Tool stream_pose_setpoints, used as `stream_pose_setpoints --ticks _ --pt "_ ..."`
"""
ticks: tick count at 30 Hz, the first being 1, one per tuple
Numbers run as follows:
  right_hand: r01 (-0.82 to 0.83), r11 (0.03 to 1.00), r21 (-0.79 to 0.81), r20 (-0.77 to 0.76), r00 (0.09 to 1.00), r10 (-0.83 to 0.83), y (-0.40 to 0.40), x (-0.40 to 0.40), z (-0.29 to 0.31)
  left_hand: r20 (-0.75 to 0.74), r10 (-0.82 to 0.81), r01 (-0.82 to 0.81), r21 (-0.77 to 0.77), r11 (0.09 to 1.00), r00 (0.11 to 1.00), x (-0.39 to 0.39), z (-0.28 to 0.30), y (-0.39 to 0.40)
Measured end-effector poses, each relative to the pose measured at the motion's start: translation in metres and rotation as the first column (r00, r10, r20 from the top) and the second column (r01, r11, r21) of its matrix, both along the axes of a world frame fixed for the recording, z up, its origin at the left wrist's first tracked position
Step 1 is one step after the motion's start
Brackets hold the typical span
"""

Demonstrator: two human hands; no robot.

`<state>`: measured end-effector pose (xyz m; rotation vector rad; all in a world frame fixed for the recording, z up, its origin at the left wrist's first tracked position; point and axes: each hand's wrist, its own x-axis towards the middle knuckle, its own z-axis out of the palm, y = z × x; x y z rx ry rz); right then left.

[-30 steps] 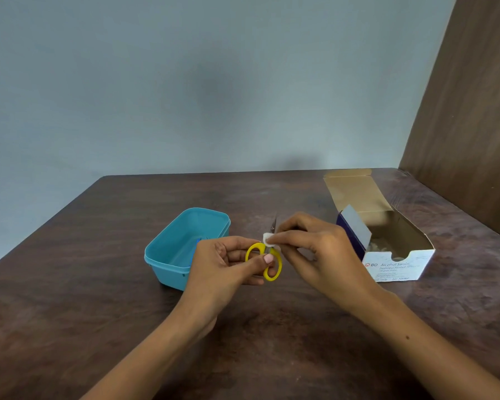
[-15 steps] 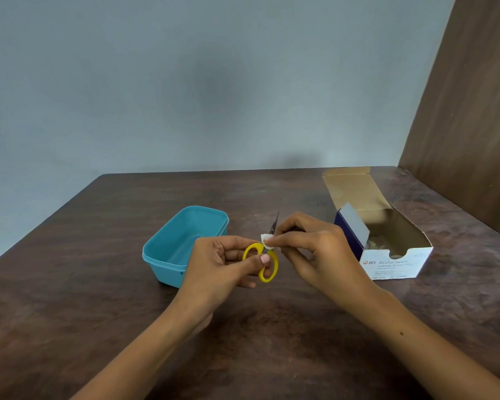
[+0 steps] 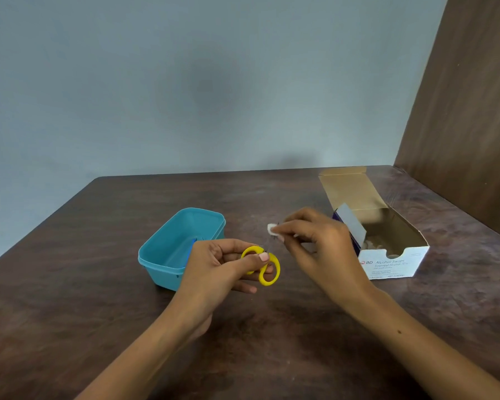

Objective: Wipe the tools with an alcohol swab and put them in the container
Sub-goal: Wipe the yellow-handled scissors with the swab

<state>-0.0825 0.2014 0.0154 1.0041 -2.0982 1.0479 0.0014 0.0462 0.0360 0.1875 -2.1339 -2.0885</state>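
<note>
My left hand (image 3: 223, 264) grips small scissors by their yellow handles (image 3: 267, 274), blades pointing away toward my right hand. My right hand (image 3: 315, 243) pinches a small white alcohol swab (image 3: 272, 228) between thumb and fingers at the far end of the blades; the blades are blurred and mostly hidden. A teal plastic container (image 3: 168, 249) stands open just left of my left hand, with something blue inside, partly hidden by the hand.
An open white cardboard box of alcohol swabs (image 3: 393, 264) sits to the right of my right hand, its flap folded back. A brown wooden panel (image 3: 468, 111) rises at the table's right edge. The table (image 3: 70, 284) is dark brown.
My right hand has slid the swab up along the blades, away from the handles. My left hand has lowered the scissors slightly and stays closed on the handles.
</note>
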Motion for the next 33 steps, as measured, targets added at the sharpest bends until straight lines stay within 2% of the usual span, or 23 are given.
stream_pose_setpoints --ticks 3,10,15,21,26,33 --pt "-0.033 0.998 0.051 -0.023 0.999 0.034 0.0006 0.001 -0.0003 -0.023 -0.006 0.005 -0.019 1.0 1.0 -0.0001 -0.0009 -0.0016" --pt "0.056 0.996 -0.065 -0.038 0.998 -0.058 0.0033 -0.007 0.0001 -0.066 -0.054 0.051 -0.054 0.997 0.996 -0.0014 -0.0036 -0.0009" --pt "-0.023 0.999 -0.038 -0.035 0.999 0.022 0.0002 0.0009 -0.0013 -0.092 -0.044 0.039 -0.049 0.998 0.995 -0.0016 -0.003 -0.0033" --pt "0.043 0.993 -0.112 -0.014 0.999 -0.045 0.003 -0.0071 -0.0028 -0.085 -0.079 0.071 -0.089 0.994 0.993 -0.0007 -0.0065 -0.0014" --pt "0.004 0.998 -0.07 -0.055 0.998 -0.007 0.0005 -0.0001 -0.0033 -0.096 -0.072 0.066 -0.071 0.995 0.993 -0.0018 -0.0045 -0.0031" --pt "0.028 0.999 -0.03 -0.061 0.998 -0.029 0.0006 -0.0029 -0.0052 0.056 -0.175 0.178 -0.042 0.983 0.983 -0.003 -0.0039 -0.0037"
